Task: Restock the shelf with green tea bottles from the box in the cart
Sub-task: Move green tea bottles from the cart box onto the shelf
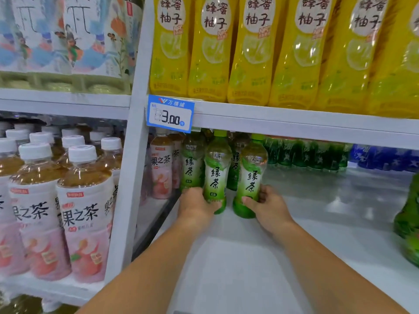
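Note:
Two green tea bottles stand upright on the white shelf (pixel 238 264), deep under the upper shelf board. My left hand (pixel 196 206) grips the base of the left green tea bottle (pixel 216 168). My right hand (pixel 268 207) grips the base of the right green tea bottle (pixel 250 175). Behind them stand two more green tea bottles (pixel 190 164), partly hidden. The box and the cart are out of view.
Peach tea bottles (pixel 159 168) stand just left of the green tea. Dark green bottles (pixel 306 155) and blue bottles (pixel 385 157) line the back right. Another green bottle (pixel 408 220) stands at the right edge. Yellow bottles (pixel 249 53) fill the shelf above; a price tag (pixel 170 114) hangs there.

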### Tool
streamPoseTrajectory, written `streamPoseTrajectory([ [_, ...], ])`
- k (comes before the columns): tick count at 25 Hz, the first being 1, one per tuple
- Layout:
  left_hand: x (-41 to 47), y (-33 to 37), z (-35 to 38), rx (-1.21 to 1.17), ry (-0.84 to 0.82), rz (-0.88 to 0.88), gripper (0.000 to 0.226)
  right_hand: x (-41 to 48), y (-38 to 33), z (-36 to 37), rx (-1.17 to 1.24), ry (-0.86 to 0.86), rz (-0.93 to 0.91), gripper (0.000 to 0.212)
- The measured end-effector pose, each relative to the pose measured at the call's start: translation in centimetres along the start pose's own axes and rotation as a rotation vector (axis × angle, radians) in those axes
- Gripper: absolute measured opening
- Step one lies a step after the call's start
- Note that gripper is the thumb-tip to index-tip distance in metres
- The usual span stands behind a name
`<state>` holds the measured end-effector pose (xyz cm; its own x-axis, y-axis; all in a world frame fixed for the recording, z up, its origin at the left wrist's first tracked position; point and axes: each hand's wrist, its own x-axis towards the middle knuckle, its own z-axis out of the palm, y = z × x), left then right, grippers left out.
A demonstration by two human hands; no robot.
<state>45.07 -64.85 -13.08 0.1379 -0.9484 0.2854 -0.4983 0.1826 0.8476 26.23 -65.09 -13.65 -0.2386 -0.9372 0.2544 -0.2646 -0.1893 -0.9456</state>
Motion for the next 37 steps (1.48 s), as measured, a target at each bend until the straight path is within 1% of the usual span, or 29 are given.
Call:
streamPoseTrajectory([
  [3, 1.3, 0.0, 1.0, 0.03, 0.007, 0.006, 0.019, 1.3, 0.6, 1.2, 0.04, 0.033, -0.014, 0.041],
  [8, 2.8, 0.1, 1.6, 0.123, 0.037, 0.027, 0.035, 3.0, 0.8, 1.8, 0.095, 0.0, -0.015, 0.028],
  [12, 2.8, 0.0, 2.4, 0.109, 0.09, 0.046, 0.038, 3.6, 1.2, 2.2, 0.079, -0.002, -0.038, 0.023],
  [15, 2.9, -0.4, 2.9, 0.135, 0.138, 0.061, 0.04, 3.9, 2.0, 2.5, 0.053, 0.031, -0.046, 0.029],
  [20, 3.2, -1.0, 3.0, 0.185, 0.138, 0.119, 0.03, 4.4, 2.6, 2.3, 0.05, 0.002, -0.035, 0.042],
  [27, 3.6, -1.2, 2.8, 0.165, 0.158, 0.119, 0.029, 4.6, 2.7, 2.4, 0.026, 0.005, -0.072, 0.035],
  [32, 3.5, -1.1, 2.8, 0.16, 0.146, 0.106, 0.028, 4.4, 2.3, 2.4, 0.039, 0.006, -0.033, 0.04],
  [37, 3.5, -1.1, 2.5, 0.166, 0.129, 0.075, 0.032, 4.5, 2.2, 2.3, 0.057, 0.02, -0.032, 0.038],
])
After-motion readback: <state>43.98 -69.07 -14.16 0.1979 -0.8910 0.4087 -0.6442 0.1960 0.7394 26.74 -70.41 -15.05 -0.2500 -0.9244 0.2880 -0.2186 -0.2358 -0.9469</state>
